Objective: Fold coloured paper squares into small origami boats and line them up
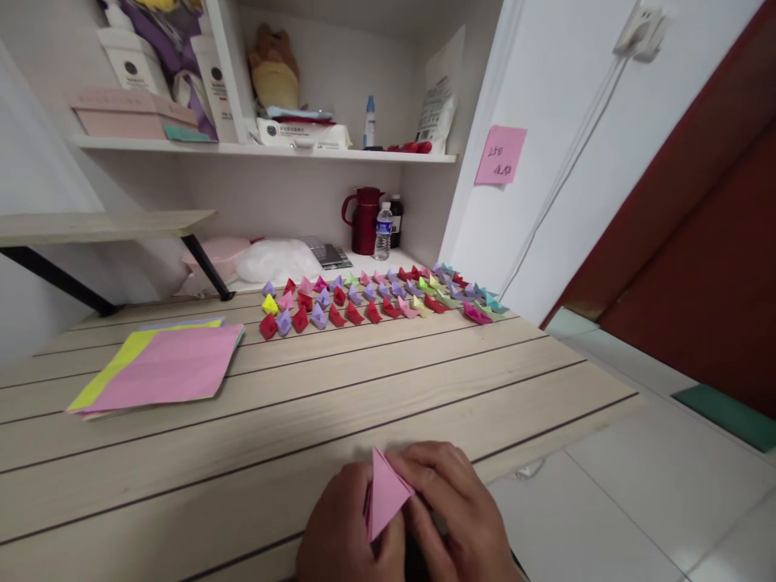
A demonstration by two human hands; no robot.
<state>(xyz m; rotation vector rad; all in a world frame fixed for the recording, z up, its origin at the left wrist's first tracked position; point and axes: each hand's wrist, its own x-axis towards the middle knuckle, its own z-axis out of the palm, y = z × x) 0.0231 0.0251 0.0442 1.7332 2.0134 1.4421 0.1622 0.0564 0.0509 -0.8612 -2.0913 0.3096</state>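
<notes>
A folded piece of pink paper (386,497) stands between my two hands near the front of the table. It has a pointed, triangular shape with layered edges on its left side. My left hand (348,525) is closed around its lower left part, the thumb pressed against its face. My right hand (452,509) pinches its right corner between thumb and fingers. Farther back, several rows of small folded paper boats (355,311) in red, purple, pink, yellow and green line the table. At the left lies a stack of square paper (175,364), pink on top with yellow beneath.
The wooden table (291,444) ends at the right above a tiled floor. A small raised shelf (109,226) on black legs stands at the left. Behind the boats are a red jug (365,222), a water bottle (383,233) and a white plastic bag (279,263).
</notes>
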